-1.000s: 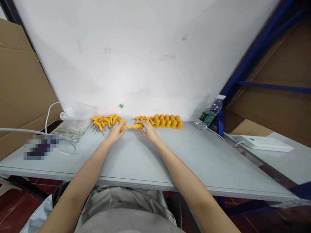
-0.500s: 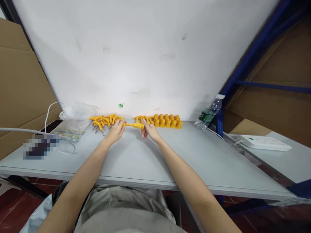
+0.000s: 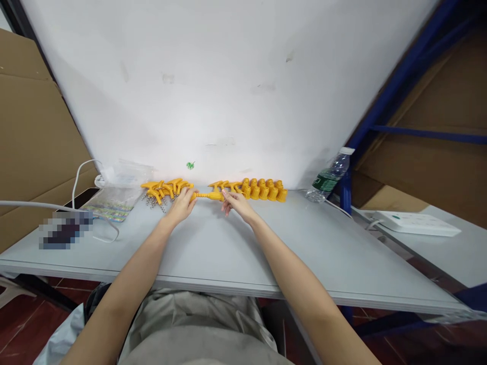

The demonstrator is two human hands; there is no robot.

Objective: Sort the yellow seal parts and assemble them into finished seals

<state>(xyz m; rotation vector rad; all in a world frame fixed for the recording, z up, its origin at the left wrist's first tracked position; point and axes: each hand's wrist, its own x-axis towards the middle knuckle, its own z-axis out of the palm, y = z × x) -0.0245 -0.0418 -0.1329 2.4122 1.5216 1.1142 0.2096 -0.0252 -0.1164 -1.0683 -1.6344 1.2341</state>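
Note:
Between my hands is a yellow plastic piece (image 3: 203, 195) with a ridged, screw-like shaft and a wider ribbed sleeve at its right. My left hand (image 3: 183, 206) is closed round its left end, which the fingers partly hide. My right hand (image 3: 237, 205) pinches the sleeve's right end between thumb and fingers. Left of my left hand lies a pile of yellow T-shaped handles (image 3: 154, 195) with thin, coiled-looking metal parts. Just behind my right hand are several more yellow handle-like pieces (image 3: 226, 186), beside rows of upright yellow ribbed cups (image 3: 263, 191).
A clear plastic bottle (image 3: 330, 176) leans at the back right. Plastic bags (image 3: 114, 203), a white cable (image 3: 78, 172) and a blurred-out item (image 3: 64, 230) are at the left. A white power strip (image 3: 416, 223) rests on the right-hand surface. The white wall (image 3: 228, 101) rises behind.
The whole view has shifted very slightly. My right hand's fingers have moved a little at the sleeve's end; both hands keep hold of the yellow piece.

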